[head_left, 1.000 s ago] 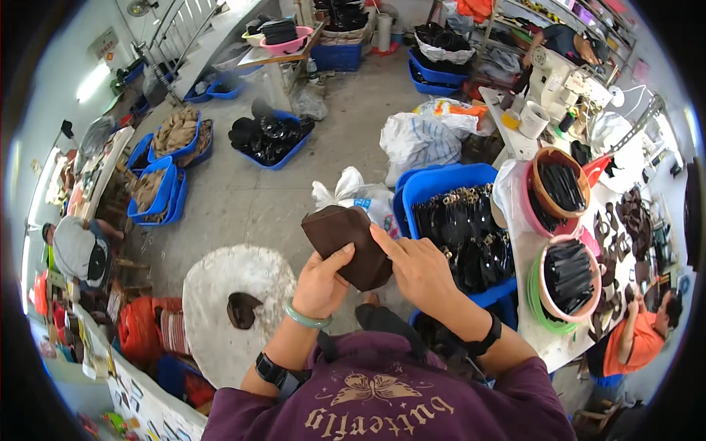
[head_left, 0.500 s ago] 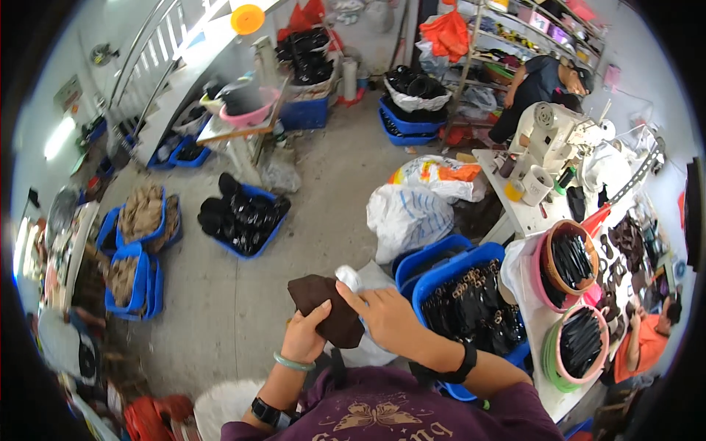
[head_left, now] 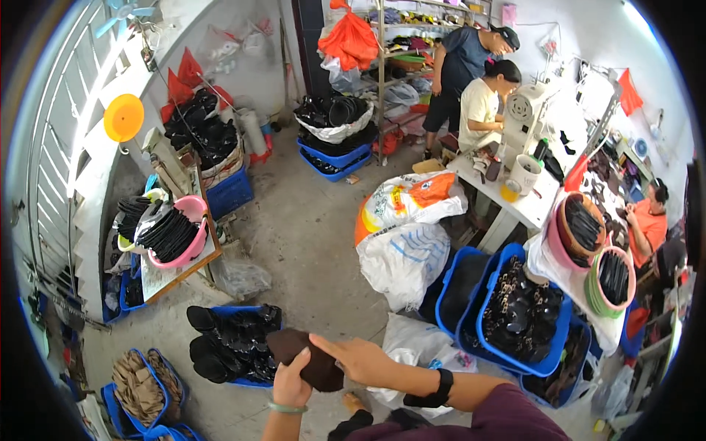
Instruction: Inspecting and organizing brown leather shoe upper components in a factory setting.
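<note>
Two hands meet on one dark brown leather piece (head_left: 305, 358) at the near edge of the view, above the floor. The left hand (head_left: 292, 382) grips its lower left edge with fingers curled around it; the right hand (head_left: 358, 358) lies flat across its right side, fingers stretched left over the leather and thumb beneath, pinching it. Just left of the hands, a blue crate (head_left: 235, 345) of black soles sits on the floor, and further left two more crates (head_left: 143, 382) hold tan pieces. Right of the hands lies a white bag (head_left: 419, 353), then a stack of blue tubs (head_left: 515, 316) filled with dark parts. Beyond these, two stuffed sacks (head_left: 408, 235) lean together, the upper one marked with orange. On the far left a small bench (head_left: 180, 264) carries a pink basin (head_left: 184, 239) of black soles. On the right a white bench (head_left: 515, 206) holds a cup (head_left: 525, 174) and a sewing machine (head_left: 526, 114), with two people (head_left: 478, 81) at its far end. Round baskets (head_left: 592, 250) of black strips rest near a seated person in orange (head_left: 647, 220).
</note>
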`<state>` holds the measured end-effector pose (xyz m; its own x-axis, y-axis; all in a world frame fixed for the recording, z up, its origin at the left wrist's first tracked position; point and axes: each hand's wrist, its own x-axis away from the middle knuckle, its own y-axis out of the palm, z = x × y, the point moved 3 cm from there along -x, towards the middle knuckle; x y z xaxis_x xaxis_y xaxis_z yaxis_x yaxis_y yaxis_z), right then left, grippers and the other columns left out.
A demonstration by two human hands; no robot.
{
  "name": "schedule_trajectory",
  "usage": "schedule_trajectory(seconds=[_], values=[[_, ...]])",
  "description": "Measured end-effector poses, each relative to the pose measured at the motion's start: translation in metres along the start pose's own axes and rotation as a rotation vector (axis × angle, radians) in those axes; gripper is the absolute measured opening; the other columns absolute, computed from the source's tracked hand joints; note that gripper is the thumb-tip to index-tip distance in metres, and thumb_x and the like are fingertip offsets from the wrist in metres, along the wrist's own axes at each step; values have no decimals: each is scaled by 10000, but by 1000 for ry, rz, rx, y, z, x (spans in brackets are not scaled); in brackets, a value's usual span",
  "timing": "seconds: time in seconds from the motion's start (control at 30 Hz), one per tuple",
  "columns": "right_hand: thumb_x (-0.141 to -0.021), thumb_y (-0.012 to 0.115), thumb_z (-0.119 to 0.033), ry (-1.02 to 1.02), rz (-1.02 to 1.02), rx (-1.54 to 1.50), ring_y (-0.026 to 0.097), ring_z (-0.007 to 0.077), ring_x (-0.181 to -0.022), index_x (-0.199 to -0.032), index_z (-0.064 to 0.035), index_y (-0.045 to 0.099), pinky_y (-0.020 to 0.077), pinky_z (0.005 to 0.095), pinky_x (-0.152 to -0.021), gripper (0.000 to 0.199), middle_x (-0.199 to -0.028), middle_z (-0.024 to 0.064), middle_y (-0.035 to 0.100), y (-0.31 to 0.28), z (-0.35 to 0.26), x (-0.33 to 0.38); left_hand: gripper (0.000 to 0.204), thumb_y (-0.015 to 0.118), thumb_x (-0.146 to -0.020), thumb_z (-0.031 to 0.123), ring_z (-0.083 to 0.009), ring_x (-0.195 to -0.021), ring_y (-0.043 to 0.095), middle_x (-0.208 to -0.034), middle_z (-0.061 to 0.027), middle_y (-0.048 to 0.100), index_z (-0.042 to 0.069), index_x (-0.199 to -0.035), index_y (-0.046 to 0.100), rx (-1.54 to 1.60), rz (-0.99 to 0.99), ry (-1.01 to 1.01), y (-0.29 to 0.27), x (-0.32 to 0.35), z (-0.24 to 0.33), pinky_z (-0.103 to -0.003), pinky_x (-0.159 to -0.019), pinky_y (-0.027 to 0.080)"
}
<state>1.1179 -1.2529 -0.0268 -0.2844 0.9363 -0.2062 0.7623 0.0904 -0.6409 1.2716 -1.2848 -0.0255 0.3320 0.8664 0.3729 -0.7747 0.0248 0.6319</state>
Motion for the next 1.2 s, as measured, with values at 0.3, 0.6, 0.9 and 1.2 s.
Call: schedule_trajectory(seconds=[0.3, 0.6, 0.9, 1.2], values=[[-890, 585, -165, 411, 350, -391, 631, 219, -872, -1074, 11, 623, 479, 303, -766, 258, -954, 120, 667, -48, 59, -99, 207, 563, -889, 72, -182, -951, 612, -1041, -58, 636, 22, -1088, 588, -134, -285, -219, 27, -141, 78, -324, -844, 487], [-867, 665, -209, 530, 192, -1343, 577, 112, -780, -959, -36, 635, 470, 270, -734, 198, -875, 8, 628, -93, 149, -278, 293, 621, -859, 77, -170, -958, 609, -1049, -65, 630, 6, -1139, 566, -281, -376, -268, 67, -318, 152, -313, -845, 494], [-868, 663, -191, 604, 404, -1291, 593, 91, -779, -932, -55, 630, 483, 231, -717, 153, -894, 0, 637, -181, 221, -426, 322, 618, -880, 157, -185, -963, 609, -1060, -87, 626, -5, -1151, 551, -248, -463, -287, 129, -501, 209, -332, -841, 499], [-879, 644, -164, 475, 824, -1381, 611, 78, -751, -971, -83, 644, 503, 221, -663, 123, -858, -24, 647, -253, 327, -535, 477, 632, -880, 164, -185, -1046, 572, -1160, -98, 578, -21, -1272, 431, -445, -686, -406, 218, -708, 231, -335, -904, 464]])
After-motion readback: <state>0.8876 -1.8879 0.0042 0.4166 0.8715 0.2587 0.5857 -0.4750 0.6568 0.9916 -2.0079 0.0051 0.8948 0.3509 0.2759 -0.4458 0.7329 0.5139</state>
